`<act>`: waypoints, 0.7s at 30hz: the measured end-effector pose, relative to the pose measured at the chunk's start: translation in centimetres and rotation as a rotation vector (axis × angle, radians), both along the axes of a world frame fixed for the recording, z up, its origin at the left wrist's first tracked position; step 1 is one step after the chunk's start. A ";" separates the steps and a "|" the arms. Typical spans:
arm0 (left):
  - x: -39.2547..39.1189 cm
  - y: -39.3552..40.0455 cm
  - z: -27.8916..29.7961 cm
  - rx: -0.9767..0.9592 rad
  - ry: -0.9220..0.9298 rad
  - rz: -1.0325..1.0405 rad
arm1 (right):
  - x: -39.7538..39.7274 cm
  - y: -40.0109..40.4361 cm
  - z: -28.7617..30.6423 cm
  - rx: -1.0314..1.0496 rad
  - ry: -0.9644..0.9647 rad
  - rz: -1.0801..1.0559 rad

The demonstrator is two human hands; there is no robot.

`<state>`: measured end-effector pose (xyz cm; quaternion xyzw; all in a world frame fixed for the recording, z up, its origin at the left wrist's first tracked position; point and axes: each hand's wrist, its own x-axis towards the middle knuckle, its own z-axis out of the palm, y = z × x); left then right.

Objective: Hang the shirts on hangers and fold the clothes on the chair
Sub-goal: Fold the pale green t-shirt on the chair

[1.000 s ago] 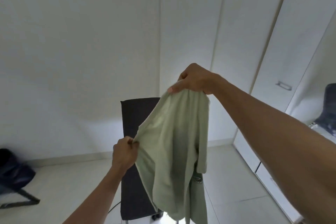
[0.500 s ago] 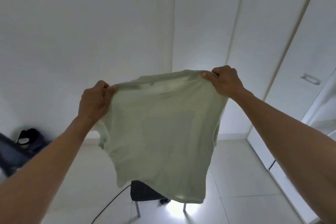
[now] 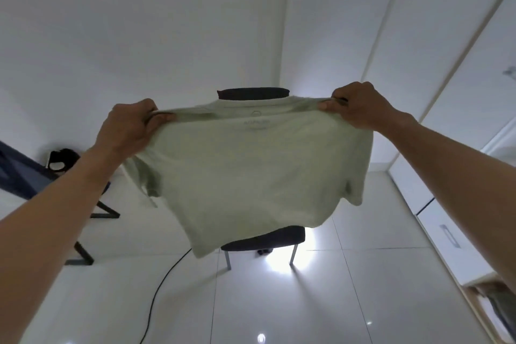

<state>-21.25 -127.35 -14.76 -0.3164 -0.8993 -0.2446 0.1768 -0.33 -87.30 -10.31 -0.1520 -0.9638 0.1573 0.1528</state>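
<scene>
White walls and a glossy tiled floor [image 3: 279,301] surround a dark chair [image 3: 265,237]. In front of the chair, a pale green shirt [image 3: 251,170] hangs spread, its faint label unreadable. Left hand [image 3: 131,128] and right hand [image 3: 360,109] each pinch a shoulder.

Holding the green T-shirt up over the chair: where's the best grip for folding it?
Keep the grip at the shoulder seams of the pale green T-shirt, pinching from above: left hand and right hand there spread it flat, collar up, hem hanging free.
</scene>
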 end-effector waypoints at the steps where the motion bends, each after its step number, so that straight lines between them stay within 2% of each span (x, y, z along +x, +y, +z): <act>1: -0.1 -0.4 -0.8 -0.028 -0.016 -0.010 | -0.1 -0.1 -0.7 0.011 -0.017 -0.026; 5: -0.3 -1.0 -4.6 -0.081 -0.048 -0.044 | 0.0 -1.4 -4.2 0.046 -0.076 -0.122; 11: 2.9 -0.8 -10.7 -0.330 -0.175 0.101 | 2.4 -4.3 -10.0 -0.018 -0.299 -0.286; 14: 5.0 -0.3 -13.4 -0.384 -0.257 0.237 | 3.6 -5.7 -12.6 -0.233 -0.362 -0.388; 17: 6.8 -0.1 -15.6 -0.275 -0.483 0.385 | 4.7 -6.6 -15.0 -0.486 -0.352 -0.415; 20: 7.7 0.0 -18.2 -0.001 -0.792 0.449 | 6.2 -6.6 -17.8 -0.716 -0.304 -0.446; 21: 8.2 0.1 -19.2 0.063 -0.828 0.466 | 6.6 -6.4 -18.8 -0.766 -0.262 -0.470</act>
